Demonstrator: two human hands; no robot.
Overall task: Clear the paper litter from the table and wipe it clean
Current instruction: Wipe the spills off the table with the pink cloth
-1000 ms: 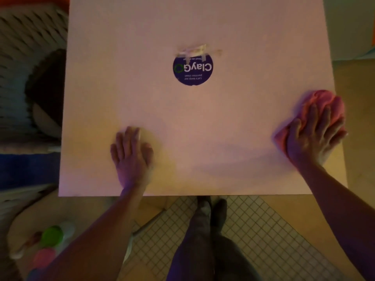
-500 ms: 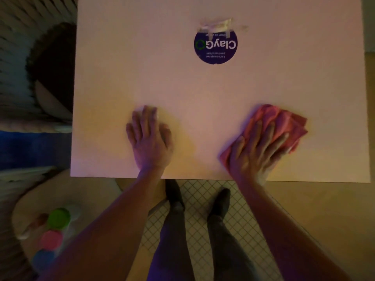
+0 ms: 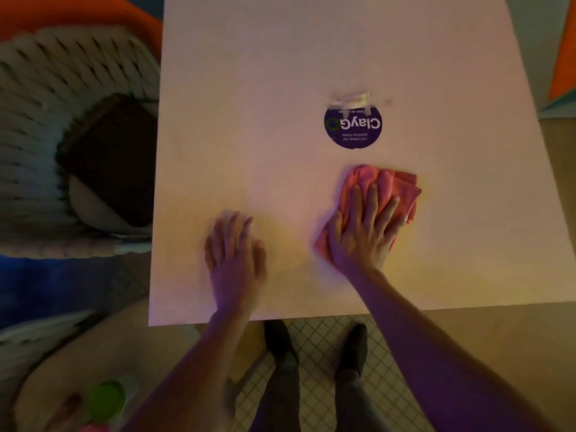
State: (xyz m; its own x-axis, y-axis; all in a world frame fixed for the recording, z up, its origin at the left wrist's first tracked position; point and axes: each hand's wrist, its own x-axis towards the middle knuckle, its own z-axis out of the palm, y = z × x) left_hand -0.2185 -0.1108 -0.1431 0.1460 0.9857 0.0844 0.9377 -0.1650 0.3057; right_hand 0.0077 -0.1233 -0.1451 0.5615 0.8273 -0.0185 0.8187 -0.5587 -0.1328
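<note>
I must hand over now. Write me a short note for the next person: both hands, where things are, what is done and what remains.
Left hand: flat on the table, fingers straight, holding nothing.
Right hand: fingers spread, pressing the pink cloth on the table, just below the round purple sticker.
Done: no loose paper litter is visible on the table.
Left: finish wiping. A pale taped scrap sits at the sticker's far edge; check whether it should come off.

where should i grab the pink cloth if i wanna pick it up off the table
Probably the bunched far-right corner of the pink cloth, pinched from above. The right hand lies flat across its near half, so only that folded edge stands free on the table; folds there give something to pinch.
</note>
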